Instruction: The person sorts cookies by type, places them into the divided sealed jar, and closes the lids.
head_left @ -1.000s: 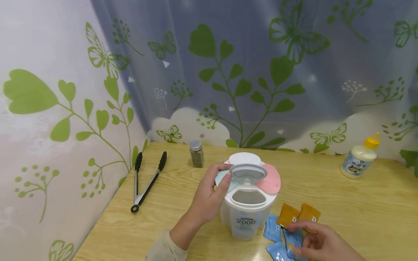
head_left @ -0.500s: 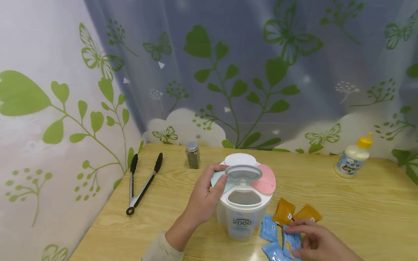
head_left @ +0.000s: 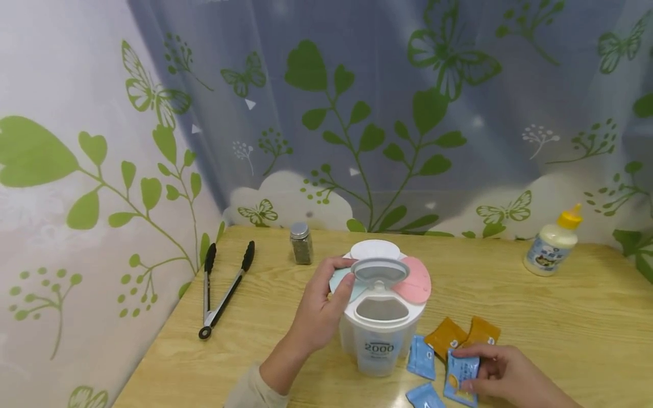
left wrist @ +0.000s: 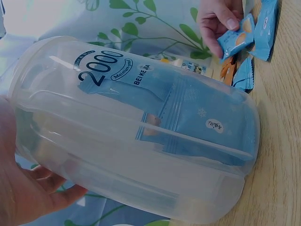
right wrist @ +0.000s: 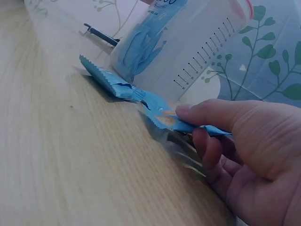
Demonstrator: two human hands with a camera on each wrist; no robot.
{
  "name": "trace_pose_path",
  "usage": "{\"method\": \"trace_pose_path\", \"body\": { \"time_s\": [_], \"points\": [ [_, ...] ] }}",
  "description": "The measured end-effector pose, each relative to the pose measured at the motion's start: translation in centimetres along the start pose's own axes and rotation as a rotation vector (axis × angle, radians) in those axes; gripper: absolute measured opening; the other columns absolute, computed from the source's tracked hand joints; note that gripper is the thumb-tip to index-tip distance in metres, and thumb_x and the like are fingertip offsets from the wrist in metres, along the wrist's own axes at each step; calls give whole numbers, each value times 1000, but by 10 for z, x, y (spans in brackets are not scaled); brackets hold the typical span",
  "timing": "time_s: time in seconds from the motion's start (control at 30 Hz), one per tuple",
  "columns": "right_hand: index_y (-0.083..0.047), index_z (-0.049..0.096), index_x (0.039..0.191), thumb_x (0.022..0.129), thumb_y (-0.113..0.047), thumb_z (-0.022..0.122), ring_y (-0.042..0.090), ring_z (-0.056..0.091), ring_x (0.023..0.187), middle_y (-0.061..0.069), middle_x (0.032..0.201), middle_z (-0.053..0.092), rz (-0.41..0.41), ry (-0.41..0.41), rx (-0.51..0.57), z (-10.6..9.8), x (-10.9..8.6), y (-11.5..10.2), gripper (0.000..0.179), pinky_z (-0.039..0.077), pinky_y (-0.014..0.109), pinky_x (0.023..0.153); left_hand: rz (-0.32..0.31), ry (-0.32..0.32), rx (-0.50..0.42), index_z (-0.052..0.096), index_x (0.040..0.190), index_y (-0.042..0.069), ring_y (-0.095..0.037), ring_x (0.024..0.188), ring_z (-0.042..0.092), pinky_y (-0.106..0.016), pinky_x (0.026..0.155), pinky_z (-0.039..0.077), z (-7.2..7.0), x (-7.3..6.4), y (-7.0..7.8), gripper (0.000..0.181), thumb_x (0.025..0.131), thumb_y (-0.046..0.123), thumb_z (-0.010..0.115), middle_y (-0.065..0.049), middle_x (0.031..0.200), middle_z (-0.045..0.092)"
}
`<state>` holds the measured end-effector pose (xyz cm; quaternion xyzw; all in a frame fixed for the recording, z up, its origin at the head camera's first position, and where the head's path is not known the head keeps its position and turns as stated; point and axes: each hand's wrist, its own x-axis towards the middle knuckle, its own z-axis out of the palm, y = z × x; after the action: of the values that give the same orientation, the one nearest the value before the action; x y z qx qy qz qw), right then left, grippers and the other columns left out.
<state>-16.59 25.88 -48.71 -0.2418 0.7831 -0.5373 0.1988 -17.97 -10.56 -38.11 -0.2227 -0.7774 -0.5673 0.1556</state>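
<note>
A clear storage canister [head_left: 380, 354], marked 2000, stands on the table with a white, pink and pale-green lid. Its front flap [head_left: 381, 271] is raised above an opening. My left hand [head_left: 321, 309] grips the canister's left side near the top, thumb by the flap. Blue packets [left wrist: 207, 110] lie inside the canister, seen through its wall in the left wrist view. To the right, my right hand [head_left: 502, 374] pinches a blue snack packet [head_left: 461, 377] between thumb and fingers. Two more blue packets [head_left: 422, 357] and two orange packets [head_left: 447, 337] lie beside it.
Black-tipped tongs [head_left: 224, 294] lie spread at the table's left. A small jar with a metal cap [head_left: 301, 243] stands behind the canister to the left. At the back right is a squeeze bottle with a yellow cap [head_left: 551, 246]. A patterned curtain [head_left: 377, 113] hangs behind.
My right hand has pinched the blue packet and lifted it slightly, drawing it apart from the other blue ones. The orange packets have shifted a little. My left hand keeps its hold.
</note>
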Motion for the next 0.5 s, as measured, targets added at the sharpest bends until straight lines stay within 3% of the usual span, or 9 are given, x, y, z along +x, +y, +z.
{"method": "trace_pose_path", "body": {
  "time_s": [0.13, 0.37, 0.5],
  "points": [
    [1, 63, 127, 93, -7, 68, 9, 54, 61, -8, 74, 59, 7, 6, 17, -2, 1, -8, 36, 45, 27, 50, -4, 2, -3, 56, 126, 12, -18, 125, 57, -33, 100, 50, 0, -1, 0, 24, 103, 16, 51, -4, 134, 61],
    [-10, 66, 128, 92, 1, 66, 3, 61, 70, -17, 107, 68, -87, 114, 63, -4, 6, -29, 38, 51, 23, 54, 2, 12, -3, 56, 126, 12, -18, 122, 58, -34, 98, 51, -1, 0, 0, 24, 103, 16, 51, -4, 134, 61],
    [-4, 63, 130, 93, 1, 65, 8, 65, 75, -19, 114, 66, -80, 154, 62, -7, 4, -45, 38, 58, 29, 62, 9, 10, 8, 56, 125, 12, -18, 124, 57, -33, 99, 50, 0, 0, 0, 24, 103, 17, 51, -3, 134, 61]
  ]
}}
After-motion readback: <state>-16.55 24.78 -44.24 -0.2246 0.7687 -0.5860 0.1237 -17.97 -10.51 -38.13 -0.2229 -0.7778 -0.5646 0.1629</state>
